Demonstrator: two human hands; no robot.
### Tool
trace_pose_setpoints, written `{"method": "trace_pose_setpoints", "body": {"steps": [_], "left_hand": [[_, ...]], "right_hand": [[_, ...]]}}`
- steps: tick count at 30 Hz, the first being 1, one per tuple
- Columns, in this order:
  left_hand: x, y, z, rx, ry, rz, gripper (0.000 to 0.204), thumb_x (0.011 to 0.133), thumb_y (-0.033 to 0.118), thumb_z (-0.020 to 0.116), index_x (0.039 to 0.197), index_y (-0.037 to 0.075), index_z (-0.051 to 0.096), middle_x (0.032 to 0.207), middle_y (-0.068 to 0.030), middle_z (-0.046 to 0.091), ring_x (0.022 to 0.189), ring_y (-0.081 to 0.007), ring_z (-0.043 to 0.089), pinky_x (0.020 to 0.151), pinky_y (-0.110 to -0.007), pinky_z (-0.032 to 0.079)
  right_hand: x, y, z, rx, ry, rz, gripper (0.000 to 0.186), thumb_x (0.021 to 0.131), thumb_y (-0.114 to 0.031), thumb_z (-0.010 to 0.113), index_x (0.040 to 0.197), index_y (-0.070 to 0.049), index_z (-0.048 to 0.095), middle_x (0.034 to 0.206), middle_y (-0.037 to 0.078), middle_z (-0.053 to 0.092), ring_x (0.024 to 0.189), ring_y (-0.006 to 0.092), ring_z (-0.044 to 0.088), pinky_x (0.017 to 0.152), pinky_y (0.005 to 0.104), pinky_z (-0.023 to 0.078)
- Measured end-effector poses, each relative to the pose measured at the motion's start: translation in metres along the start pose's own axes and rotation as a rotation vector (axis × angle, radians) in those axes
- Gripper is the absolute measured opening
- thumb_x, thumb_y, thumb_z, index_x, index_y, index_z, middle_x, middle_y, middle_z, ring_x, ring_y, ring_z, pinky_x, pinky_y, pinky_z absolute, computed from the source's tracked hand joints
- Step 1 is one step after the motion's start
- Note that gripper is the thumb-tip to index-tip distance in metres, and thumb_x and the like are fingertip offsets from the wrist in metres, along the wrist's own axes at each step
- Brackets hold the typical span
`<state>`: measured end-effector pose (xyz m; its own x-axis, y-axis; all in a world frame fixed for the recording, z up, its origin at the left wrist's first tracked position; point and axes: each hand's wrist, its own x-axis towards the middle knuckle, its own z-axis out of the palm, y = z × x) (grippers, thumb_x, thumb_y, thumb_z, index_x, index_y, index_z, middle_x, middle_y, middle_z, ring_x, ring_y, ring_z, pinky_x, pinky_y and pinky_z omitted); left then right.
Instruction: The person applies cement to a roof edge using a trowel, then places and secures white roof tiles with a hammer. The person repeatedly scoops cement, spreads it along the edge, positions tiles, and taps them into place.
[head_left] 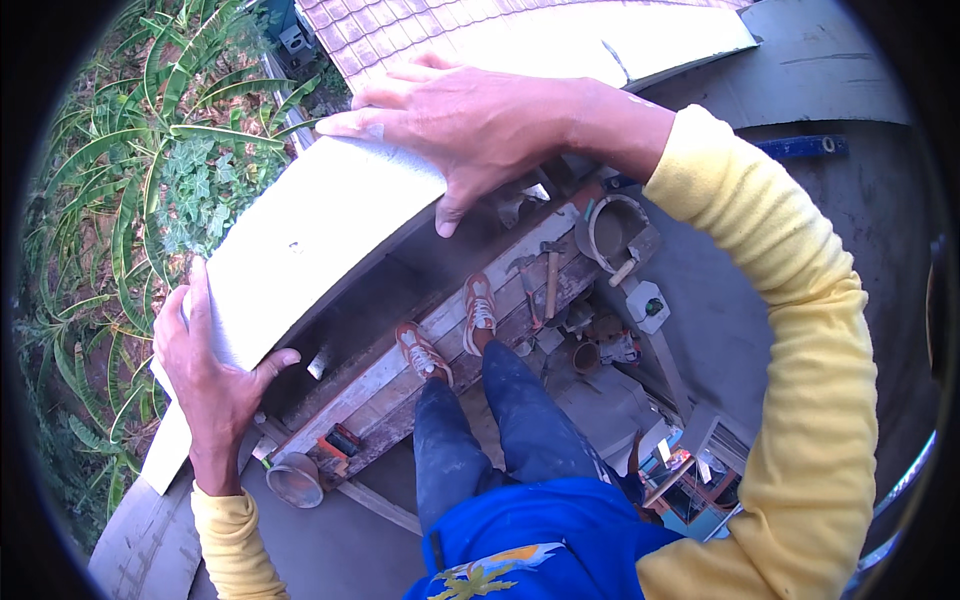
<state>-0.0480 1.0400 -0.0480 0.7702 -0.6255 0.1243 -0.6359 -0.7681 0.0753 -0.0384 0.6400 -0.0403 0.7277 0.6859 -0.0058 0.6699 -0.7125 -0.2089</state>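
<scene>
A white, rough-faced panel [295, 235] runs diagonally across the upper middle, high above my feet. My left hand [205, 360] is closed on its lower-left end, fingers along the outer edge and thumb at the inner edge. My right hand [460, 140] grips its upper-right end, fingers spread over the top and thumb hanging by the near edge. The panel's underside is mostly hidden. Below it, my shoes stand on a narrow wooden plank platform [390, 385].
A hammer [553, 285], buckets [610, 225] [295, 478] and small tools lie on the platform. Beside it are a blue level [805, 147] and grey concrete surfaces [730, 280]. Plants [120, 200] fill the left, far below. A tiled roof [350, 25] is at the top.
</scene>
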Motion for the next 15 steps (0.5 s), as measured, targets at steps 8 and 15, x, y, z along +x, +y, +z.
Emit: {"method": "trace_pose_setpoints", "body": {"steps": [8,15], "left_hand": [[0.006,0.003,-0.009,-0.064,-0.098,-0.002,0.132,0.072,0.094,0.070,0.166,0.007,0.040,0.147,-0.0270,0.055,0.136,-0.0439,0.052,0.115,-0.057,0.039],[0.004,-0.014,0.013,-0.219,-0.114,-0.186,0.108,0.098,0.086,0.049,0.165,0.003,0.039,0.160,-0.0216,0.047,0.147,-0.0373,0.045,0.122,-0.054,0.033]], "right_hand": [[-0.094,-0.135,0.038,0.881,0.319,0.139,0.087,0.091,-0.043,0.085,0.163,-0.011,0.048,0.144,0.018,0.059,0.131,0.0359,0.058,0.111,0.0502,0.046],[-0.247,-0.213,0.438,1.451,0.360,1.456,0.057,0.099,-0.026,0.079,0.146,0.001,0.061,0.121,0.012,0.075,0.098,0.0204,0.073,0.091,0.0340,0.058]]}}
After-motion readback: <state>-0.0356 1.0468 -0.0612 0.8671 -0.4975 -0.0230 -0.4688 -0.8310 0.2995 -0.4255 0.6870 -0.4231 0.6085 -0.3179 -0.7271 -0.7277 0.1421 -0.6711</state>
